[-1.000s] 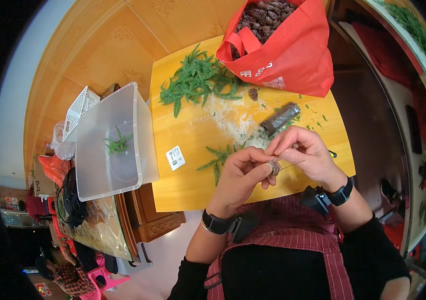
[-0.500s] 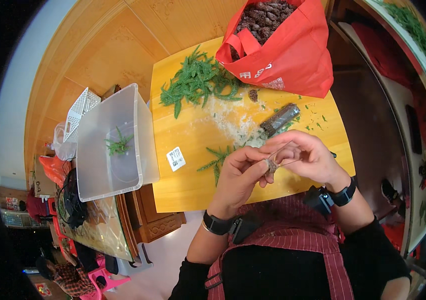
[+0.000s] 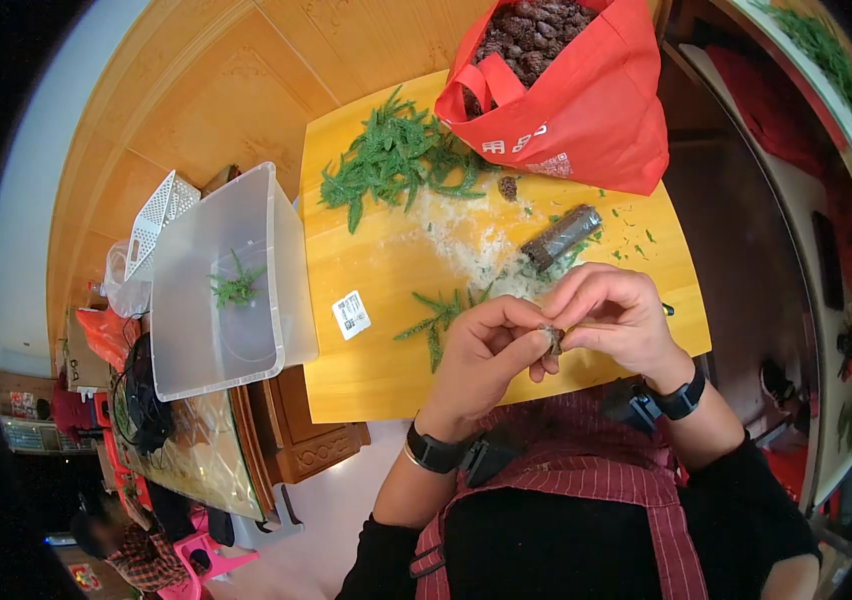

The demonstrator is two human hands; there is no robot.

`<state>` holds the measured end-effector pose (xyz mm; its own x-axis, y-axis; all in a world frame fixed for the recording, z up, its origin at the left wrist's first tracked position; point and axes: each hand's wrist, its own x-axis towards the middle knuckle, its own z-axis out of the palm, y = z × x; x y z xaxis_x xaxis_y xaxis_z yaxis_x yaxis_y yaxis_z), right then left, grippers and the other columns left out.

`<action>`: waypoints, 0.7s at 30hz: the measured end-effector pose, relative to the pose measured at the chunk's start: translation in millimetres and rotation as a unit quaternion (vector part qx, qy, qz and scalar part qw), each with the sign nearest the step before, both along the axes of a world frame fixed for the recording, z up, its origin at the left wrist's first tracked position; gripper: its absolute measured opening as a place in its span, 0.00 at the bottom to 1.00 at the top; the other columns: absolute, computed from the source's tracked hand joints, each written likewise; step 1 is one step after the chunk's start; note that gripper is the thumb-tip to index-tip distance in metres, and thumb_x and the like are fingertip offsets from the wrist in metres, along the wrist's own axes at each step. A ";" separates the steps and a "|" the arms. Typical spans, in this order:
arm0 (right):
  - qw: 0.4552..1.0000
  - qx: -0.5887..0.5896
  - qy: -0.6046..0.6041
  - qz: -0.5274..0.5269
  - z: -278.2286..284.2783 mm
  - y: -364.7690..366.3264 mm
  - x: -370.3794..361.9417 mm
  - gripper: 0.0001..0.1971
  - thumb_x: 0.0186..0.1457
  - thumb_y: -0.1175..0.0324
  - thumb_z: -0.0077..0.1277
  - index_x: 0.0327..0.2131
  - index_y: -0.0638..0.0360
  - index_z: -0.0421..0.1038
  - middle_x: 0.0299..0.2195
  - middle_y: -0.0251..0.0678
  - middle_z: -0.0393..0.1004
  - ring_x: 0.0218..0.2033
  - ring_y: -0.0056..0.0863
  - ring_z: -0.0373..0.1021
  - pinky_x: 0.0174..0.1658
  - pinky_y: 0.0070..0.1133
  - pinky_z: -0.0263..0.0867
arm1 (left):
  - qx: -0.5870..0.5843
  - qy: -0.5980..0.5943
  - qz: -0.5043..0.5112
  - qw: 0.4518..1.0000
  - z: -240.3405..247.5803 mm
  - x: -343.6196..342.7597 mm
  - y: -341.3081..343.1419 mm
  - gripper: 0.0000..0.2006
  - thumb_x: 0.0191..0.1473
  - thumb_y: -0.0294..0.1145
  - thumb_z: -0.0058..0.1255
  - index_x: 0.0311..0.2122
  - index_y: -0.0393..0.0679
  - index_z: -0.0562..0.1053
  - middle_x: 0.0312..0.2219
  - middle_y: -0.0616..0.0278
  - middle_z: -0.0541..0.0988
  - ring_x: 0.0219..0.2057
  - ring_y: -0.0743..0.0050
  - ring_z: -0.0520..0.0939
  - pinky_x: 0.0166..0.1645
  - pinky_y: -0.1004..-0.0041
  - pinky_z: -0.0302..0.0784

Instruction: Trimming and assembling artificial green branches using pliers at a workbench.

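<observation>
My left hand (image 3: 486, 355) pinches a small brown pine cone (image 3: 552, 340) between thumb and fingers, above the near part of the yellow table (image 3: 376, 380). Closed at the cone's right side, my right hand (image 3: 626, 315) has its thumb and fingertips pressed together; the thin wire they work on is mostly hidden now. A green artificial sprig (image 3: 434, 325) lies just left of my hands. Beyond them rests a bundle of dark thin stems (image 3: 561, 238) partly wrapped in clear plastic. One loose pine cone (image 3: 508, 188) sits farther back.
A red bag (image 3: 586, 120) full of pine cones stands at the back right, beside a heap of green sprigs (image 3: 396, 150). Left of the table is a clear plastic bin (image 3: 181, 350) holding one sprig (image 3: 236, 287). A white label (image 3: 351, 315) and pale crumbs (image 3: 466, 240) lie on the tabletop.
The wire ends that stuck out in loops beside the cone no longer show. My right fingers have closed in from spread apart to pinched together against the cone.
</observation>
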<state>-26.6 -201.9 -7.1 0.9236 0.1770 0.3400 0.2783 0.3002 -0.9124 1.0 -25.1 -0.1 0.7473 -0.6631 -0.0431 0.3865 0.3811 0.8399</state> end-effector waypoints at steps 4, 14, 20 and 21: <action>0.997 -0.035 -0.053 -0.041 0.8 -0.3 -1.7 0.07 0.39 0.81 0.56 0.25 0.65 0.70 0.32 0.40 0.70 0.33 0.27 0.68 0.37 0.19 0.66 | -0.008 0.001 -0.006 1.000 -0.6 1.2 -0.7 0.04 0.50 0.22 0.47 0.32 0.36 0.69 0.25 0.60 0.74 0.24 0.78 0.76 0.26 0.82 0.71; 0.999 0.015 0.016 -0.028 5.2 2.6 -5.8 0.05 0.44 0.83 0.50 0.27 0.65 0.70 0.37 0.43 0.70 0.35 0.23 0.68 0.38 0.18 0.65 | -0.038 -0.062 0.014 0.997 0.7 -0.2 -1.6 0.06 0.50 0.21 0.46 0.35 0.36 0.69 0.30 0.60 0.73 0.26 0.78 0.76 0.28 0.81 0.71; 0.999 0.005 0.010 -0.038 9.9 7.4 -4.9 0.03 0.44 0.81 0.48 0.26 0.64 0.67 0.35 0.42 0.67 0.35 0.23 0.66 0.39 0.17 0.63 | -0.025 -0.099 0.014 0.995 0.3 2.0 0.2 0.07 0.50 0.19 0.45 0.37 0.35 0.69 0.31 0.59 0.72 0.27 0.78 0.76 0.28 0.82 0.71; 0.999 0.005 0.011 -0.038 10.4 8.5 -5.5 0.03 0.44 0.81 0.48 0.26 0.64 0.67 0.35 0.42 0.67 0.35 0.23 0.66 0.39 0.17 0.63 | -0.018 -0.110 0.019 0.994 0.8 2.0 0.0 0.08 0.49 0.18 0.45 0.37 0.35 0.69 0.31 0.59 0.72 0.27 0.78 0.75 0.29 0.82 0.71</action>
<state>-32.1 -193.4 3.4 0.9413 0.1027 0.3217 0.2815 0.2872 -0.9156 3.0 -25.2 0.7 0.7599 -0.6331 0.1472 0.1800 0.4225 0.8883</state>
